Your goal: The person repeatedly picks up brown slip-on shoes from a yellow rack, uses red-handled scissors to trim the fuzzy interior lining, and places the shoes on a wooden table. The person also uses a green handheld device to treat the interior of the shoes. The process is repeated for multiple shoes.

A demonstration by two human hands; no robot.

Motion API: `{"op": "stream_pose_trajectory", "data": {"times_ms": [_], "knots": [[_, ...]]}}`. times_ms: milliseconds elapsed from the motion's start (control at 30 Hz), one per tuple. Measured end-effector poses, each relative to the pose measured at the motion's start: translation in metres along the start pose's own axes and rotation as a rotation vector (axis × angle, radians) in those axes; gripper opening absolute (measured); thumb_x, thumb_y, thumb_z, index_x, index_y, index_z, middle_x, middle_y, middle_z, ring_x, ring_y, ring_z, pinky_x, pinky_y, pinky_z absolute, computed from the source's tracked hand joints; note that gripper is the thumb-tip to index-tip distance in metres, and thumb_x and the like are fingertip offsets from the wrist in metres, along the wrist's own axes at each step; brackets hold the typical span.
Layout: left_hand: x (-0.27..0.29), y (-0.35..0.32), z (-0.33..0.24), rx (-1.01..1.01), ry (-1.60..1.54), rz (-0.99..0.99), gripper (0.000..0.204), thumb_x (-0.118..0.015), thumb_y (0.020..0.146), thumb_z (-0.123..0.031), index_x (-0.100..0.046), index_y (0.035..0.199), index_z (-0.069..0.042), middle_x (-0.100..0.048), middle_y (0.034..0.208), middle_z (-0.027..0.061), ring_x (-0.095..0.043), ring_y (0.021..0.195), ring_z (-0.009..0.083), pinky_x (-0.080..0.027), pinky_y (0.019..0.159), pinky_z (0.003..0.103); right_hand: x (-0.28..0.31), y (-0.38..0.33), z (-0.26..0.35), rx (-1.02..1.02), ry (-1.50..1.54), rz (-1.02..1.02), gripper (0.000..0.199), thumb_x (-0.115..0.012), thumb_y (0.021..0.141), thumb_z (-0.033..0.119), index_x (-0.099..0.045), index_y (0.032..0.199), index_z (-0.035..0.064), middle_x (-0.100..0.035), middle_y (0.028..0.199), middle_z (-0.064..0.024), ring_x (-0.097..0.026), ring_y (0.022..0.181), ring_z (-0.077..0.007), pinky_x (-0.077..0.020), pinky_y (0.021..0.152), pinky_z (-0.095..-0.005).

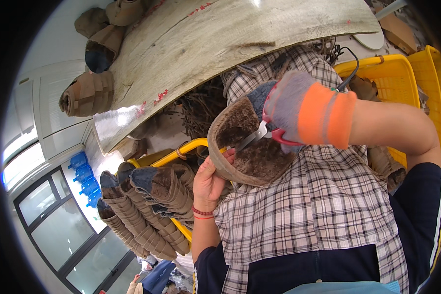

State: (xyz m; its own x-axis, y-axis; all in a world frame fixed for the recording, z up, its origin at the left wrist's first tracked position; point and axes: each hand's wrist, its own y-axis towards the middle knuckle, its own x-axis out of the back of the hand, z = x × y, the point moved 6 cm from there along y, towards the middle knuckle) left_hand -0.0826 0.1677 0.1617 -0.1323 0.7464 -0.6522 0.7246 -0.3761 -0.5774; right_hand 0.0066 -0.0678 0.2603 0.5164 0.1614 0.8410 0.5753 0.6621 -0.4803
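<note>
My bare left hand (207, 180) grips the lower left rim of a curved brown fabric piece (232, 122) with a dark fur lining and a blue patch at its upper edge. The piece rests over my lap, its furry inside facing up. My right hand (296, 110), in a grey and orange knit glove, is closed on red-handled scissors (254, 137). Their blades point left over the fur, toward my left fingertips. Whether the blades touch the fur, I cannot tell. A checked apron (299, 196) covers my front and lap.
Ahead lies a worn pale tabletop (220, 36), with nested brown pieces (90, 93) at its left edge. Stacks of similar pieces (147, 210) fill a yellow basket (166, 159) on my left. More yellow baskets (389, 73) stand right. Another person (154, 279) shows at lower left.
</note>
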Motion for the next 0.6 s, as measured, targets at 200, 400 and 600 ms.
{"op": "stream_pose_trajectory", "data": {"times_ms": [200,400,600], "knots": [[0.022,0.004,0.007,-0.010,-0.105,0.010,0.037,-0.046,0.098,-0.016,-0.046,0.132,-0.001,-0.045,0.136,0.0234,-0.051,0.120,0.0323,-0.043,0.101,0.046,-0.012,-0.022,-0.042,-0.242,0.117,-0.087,0.053,-0.081,0.060,0.049,-0.069,0.096,0.0125,-0.068,0.085,-0.0067,-0.065,0.084,-0.0246,-0.0506,0.076,-0.0353],[0.022,0.009,0.008,-0.081,-0.058,-0.025,0.036,-0.044,0.099,-0.021,-0.050,0.127,0.002,-0.048,0.134,0.0191,-0.043,0.127,0.0319,-0.030,0.111,0.053,-0.042,-0.008,-0.039,-0.283,0.220,-0.003,0.048,-0.074,0.069,0.051,-0.069,0.099,0.0128,-0.069,0.086,-0.0077,-0.067,0.083,-0.0255,-0.0511,0.076,-0.0363],[0.032,0.014,0.009,-0.124,-0.158,-0.004,0.036,-0.045,0.098,-0.023,-0.053,0.124,0.001,-0.050,0.133,0.0168,-0.040,0.129,0.0317,-0.024,0.113,0.054,-0.061,-0.005,-0.039,-0.309,0.306,-0.142,0.040,-0.070,0.074,0.043,-0.068,0.100,0.0121,-0.069,0.085,-0.0092,-0.068,0.081,-0.0265,-0.0523,0.072,-0.0382]]}}
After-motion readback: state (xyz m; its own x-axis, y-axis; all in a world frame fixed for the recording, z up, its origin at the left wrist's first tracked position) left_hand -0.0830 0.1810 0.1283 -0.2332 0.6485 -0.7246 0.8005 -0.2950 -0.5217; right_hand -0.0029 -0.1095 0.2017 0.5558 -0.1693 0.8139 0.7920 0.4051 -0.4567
